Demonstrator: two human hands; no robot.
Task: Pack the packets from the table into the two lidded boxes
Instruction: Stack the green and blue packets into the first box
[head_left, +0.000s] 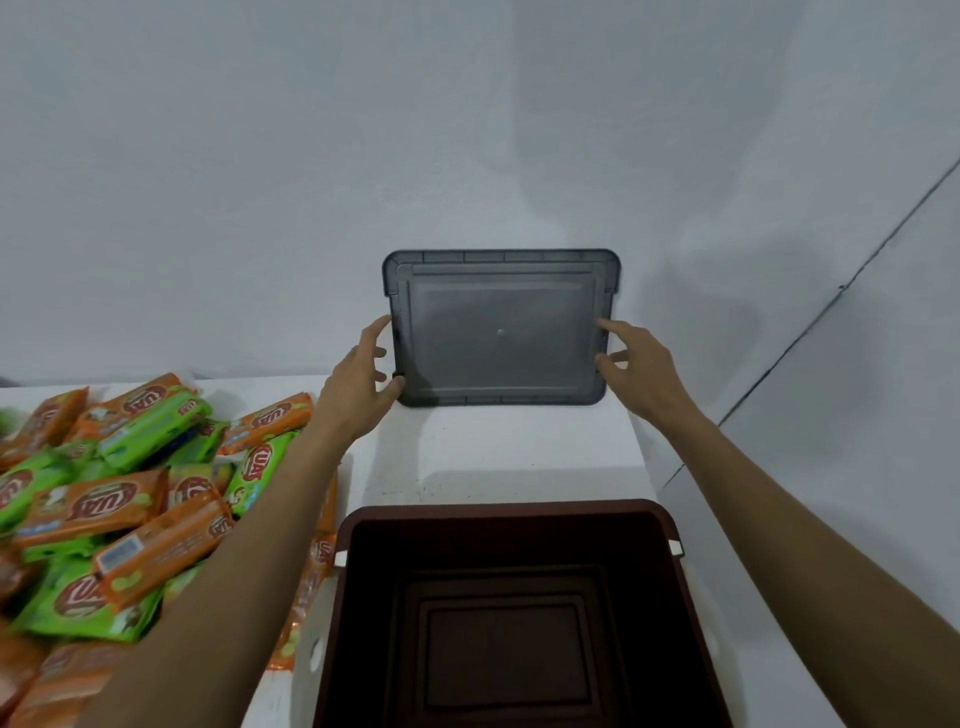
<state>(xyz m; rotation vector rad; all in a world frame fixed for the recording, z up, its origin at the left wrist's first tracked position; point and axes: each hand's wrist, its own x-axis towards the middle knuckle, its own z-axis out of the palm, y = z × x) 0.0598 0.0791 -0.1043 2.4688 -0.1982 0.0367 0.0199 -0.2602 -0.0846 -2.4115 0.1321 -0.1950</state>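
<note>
packets (98, 506) cut off at left edge and blurred there, open box (509, 540) cropped by bottom edge

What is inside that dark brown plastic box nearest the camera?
The open dark brown plastic box holds nothing: only its bare ribbed floor shows. Its near end is out of frame, unseen. The left hand and right hand hold a grey plastic lid beyond it.

Pale grey wall (260, 156) fills upper half of frame. Soft darker shadow (597, 119) on wall, upper centre-right. Thin dark diagonal line (841, 288) crosses wall at right of frame, running from right edge down-left toward counter's right side; seam or cable, cannot tell. White counter (519, 447) across lower half; few tiny dark specks (441, 429) near frame centre.
</note>
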